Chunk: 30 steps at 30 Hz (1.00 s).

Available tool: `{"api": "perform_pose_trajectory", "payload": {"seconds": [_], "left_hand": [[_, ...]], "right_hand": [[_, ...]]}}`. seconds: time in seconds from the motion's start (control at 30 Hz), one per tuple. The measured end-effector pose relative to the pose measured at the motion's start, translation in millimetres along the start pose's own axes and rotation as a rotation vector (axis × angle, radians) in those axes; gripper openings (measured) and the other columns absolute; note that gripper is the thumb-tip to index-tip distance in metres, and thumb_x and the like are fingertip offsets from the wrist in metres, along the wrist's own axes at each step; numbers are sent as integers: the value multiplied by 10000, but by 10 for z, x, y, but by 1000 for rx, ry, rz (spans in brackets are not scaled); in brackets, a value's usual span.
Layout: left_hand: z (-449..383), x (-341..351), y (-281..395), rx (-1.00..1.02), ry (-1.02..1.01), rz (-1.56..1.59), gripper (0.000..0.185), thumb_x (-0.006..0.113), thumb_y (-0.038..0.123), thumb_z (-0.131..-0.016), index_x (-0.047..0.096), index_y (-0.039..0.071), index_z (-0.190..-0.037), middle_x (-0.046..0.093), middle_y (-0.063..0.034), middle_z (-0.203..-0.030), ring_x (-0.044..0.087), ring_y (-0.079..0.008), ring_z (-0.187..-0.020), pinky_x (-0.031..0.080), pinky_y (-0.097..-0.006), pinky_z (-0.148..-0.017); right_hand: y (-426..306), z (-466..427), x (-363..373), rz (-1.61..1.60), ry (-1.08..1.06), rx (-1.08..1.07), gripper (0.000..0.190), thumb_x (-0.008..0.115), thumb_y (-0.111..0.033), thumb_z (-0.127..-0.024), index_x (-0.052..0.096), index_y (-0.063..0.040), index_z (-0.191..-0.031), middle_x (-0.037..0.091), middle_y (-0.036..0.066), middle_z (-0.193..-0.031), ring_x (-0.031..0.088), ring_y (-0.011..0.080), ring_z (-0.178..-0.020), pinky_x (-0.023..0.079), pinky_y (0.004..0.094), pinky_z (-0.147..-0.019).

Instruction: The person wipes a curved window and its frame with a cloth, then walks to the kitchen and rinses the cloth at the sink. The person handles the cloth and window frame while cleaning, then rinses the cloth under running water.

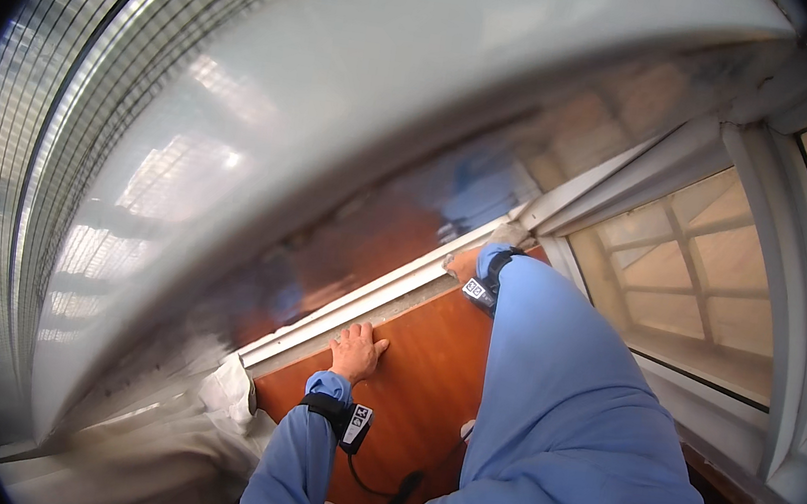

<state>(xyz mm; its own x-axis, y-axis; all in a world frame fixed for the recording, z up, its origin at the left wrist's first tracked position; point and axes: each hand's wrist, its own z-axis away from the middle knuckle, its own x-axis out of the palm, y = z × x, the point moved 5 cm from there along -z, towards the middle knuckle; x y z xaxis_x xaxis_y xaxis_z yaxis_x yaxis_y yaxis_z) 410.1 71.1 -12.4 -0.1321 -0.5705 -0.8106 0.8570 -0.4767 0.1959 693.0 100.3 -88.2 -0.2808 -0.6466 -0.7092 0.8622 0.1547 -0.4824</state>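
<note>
My left hand [357, 354] lies palm down on the far edge of a reddish-brown wooden board [405, 362], its thumb spread and nothing seen in it. Its fingertips reach the dusty strip [403, 305] between the board and a white window frame rail [367, 300]. My right hand [464, 263] is at the same strip, farther right near the frame corner. The sleeve and wrist hide much of it, so what it grips cannot be told. Beside it, a greyish-white thing, perhaps a cloth [511, 233], sits in the corner.
Reflective window glass [367, 240] rises beyond the rail. Side panes [682, 263] in white frames stand at right. Pale curtain-like fabric [175, 451] hangs at lower left. A wrist device [355, 427] trails a black cable [371, 486] over the board. A wire-lined mesh [15, 151] is at far left.
</note>
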Motion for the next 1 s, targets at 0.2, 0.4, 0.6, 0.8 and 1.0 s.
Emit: {"api": "perform_pose_trajectory", "payload": {"seconds": [0.2, 0.4, 0.6, 0.8, 1.0], "left_hand": [[15, -5, -47, -23, -15, 0, 471, 477, 446, -877, 439, 51, -1131, 480, -181, -1163, 442, -366, -1110, 337, -584, -865], [17, 12, -57, -11, 11, -5, 480, 478, 456, -873, 438, 54, -1133, 480, -174, -1169, 444, -370, -1105, 340, -585, -865], [17, 27, -74, -33, -1, -18, 476, 477, 458, -874, 444, 56, -1128, 480, -172, -1169, 437, -364, -1114, 342, -583, -863], [5, 23, -66, -27, 0, -13, 515, 461, 469, -877, 449, 56, -1185, 496, -153, -1171, 447, -349, -1119, 330, -601, -889], [10, 29, -81, -48, -25, -38, 532, 462, 485, -872, 445, 61, -1191, 491, -150, -1179, 444, -347, -1129, 330, -604, -888]], "right_hand": [[31, 57, -11, 16, -56, 167, 279, 533, -226, -765, 677, -27, -897, 632, 187, -1018, 595, 296, -983, 458, 380, -842], [307, 272, -64, 189, -28, 615, 277, 539, -227, -763, 678, -28, -896, 630, 191, -1023, 595, 294, -986, 460, 381, -844], [312, 203, -133, 187, 77, 605, 258, 567, -198, -759, 675, -31, -924, 630, 196, -1021, 605, 308, -966, 481, 401, -805], [-255, -177, -83, 112, 71, -103, 105, 547, -80, -728, 646, -60, -754, 621, 142, -737, 603, 347, -812, 474, 403, -710], [-233, -173, -29, 83, -27, 137, 210, 551, -153, -781, 651, -95, -956, 640, 108, -967, 606, 303, -941, 485, 398, -780]]}}
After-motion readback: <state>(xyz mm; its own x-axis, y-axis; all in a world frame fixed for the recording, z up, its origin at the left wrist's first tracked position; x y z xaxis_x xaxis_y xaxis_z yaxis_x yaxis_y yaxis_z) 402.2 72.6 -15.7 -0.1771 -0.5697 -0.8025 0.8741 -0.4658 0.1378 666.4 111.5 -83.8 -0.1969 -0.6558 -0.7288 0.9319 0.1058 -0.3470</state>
